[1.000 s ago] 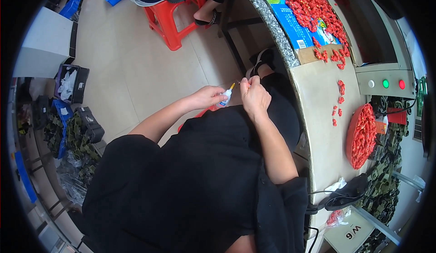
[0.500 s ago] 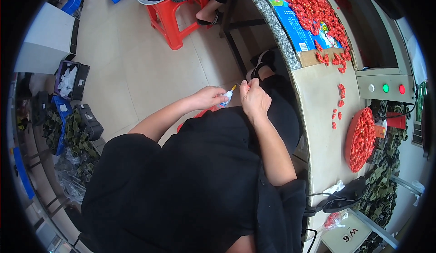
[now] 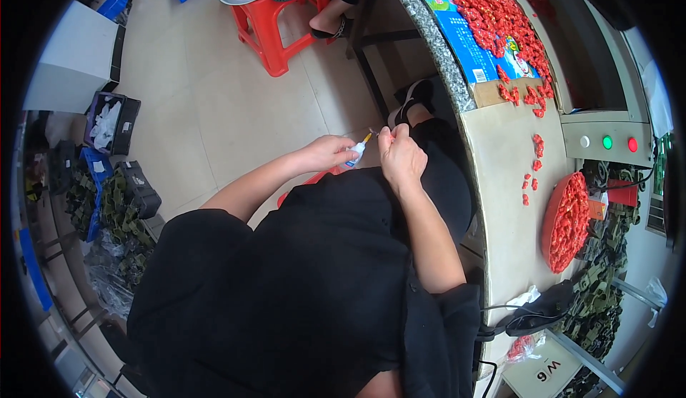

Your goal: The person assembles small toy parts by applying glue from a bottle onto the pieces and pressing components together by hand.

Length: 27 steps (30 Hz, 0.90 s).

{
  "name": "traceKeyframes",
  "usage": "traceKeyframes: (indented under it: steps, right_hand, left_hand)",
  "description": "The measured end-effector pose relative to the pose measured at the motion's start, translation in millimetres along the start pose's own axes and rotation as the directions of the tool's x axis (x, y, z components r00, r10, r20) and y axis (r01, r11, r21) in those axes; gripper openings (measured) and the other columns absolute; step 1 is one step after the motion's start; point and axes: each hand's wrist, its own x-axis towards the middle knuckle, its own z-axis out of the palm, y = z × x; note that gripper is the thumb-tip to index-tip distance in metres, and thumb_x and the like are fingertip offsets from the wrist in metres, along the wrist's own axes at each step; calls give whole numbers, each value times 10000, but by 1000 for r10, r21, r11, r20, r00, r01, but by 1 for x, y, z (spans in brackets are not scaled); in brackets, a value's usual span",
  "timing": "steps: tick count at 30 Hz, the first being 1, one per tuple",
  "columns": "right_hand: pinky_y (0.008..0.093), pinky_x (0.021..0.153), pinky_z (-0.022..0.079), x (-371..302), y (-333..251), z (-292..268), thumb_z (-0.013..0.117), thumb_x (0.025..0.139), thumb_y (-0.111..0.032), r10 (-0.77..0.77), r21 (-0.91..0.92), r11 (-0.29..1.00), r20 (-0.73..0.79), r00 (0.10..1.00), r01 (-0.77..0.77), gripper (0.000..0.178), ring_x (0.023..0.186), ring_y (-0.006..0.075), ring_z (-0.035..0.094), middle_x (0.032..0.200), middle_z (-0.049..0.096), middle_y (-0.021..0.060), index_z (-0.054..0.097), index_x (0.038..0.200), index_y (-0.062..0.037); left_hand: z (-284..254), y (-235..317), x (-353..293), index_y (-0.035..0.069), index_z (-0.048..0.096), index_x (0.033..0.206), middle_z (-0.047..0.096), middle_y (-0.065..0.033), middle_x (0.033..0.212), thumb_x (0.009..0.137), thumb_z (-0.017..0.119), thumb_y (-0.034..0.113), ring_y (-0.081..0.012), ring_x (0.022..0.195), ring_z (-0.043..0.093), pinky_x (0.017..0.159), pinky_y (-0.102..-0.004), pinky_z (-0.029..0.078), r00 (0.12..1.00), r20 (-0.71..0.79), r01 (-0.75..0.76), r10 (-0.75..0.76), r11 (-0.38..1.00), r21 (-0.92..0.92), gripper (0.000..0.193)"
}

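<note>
Above my lap, my left hand (image 3: 330,153) is closed around a small white squeeze bottle (image 3: 355,155) with a narrow yellow nozzle (image 3: 367,138). The nozzle points up and to the right, toward the fingertips of my right hand (image 3: 404,158). Those fingers are pinched together; a bit of red shows between them, and a tiny dark tip sticks out toward the nozzle. Most of this small red piece is hidden by the fingers. Nozzle and piece are very close; whether they touch I cannot tell.
To the right runs a worktable (image 3: 507,162) with a heap of small red pieces (image 3: 493,16) on blue printed card, a few strays, and a full red bowl (image 3: 567,223). A machine panel (image 3: 607,141) has coloured buttons. Ahead, a person sits on a red stool (image 3: 275,33). Bins (image 3: 111,126) stand left.
Both hands keep almost the same place and grip. The bottle's nozzle and the pinched piece have shifted only very slightly.
</note>
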Motion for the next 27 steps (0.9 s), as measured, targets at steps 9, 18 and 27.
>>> traceKeyframes:
  steps: [9,18,27]
  right_hand:
    - [428,612,455,1,0,-1,398,824,-444,73,34,997,-19,997,-72,422,664,353,592,675,599,190,509,817,-37]
    - [433,619,451,0,1,-2,387,829,-429,65,42,997,1,998,-65,407,671,358,590,679,597,194,507,825,-41]
    - [438,623,447,0,1,-2,382,832,-373,37,27,999,27,999,-37,355,663,363,588,671,596,197,496,847,-37]
  left_hand:
    - [-4,1,1,8,547,881,578,-130,743,841,507,264,-219,686,562,635,-322,429,997,-26,-63,68,985,159,261]
    - [-2,-3,2,9,542,874,573,-121,729,844,505,262,-208,644,569,601,-313,438,995,-18,-90,94,983,160,257]
    - [-1,-8,7,4,518,860,566,-80,686,855,495,231,-144,522,571,490,-261,463,992,21,-123,122,988,96,228]
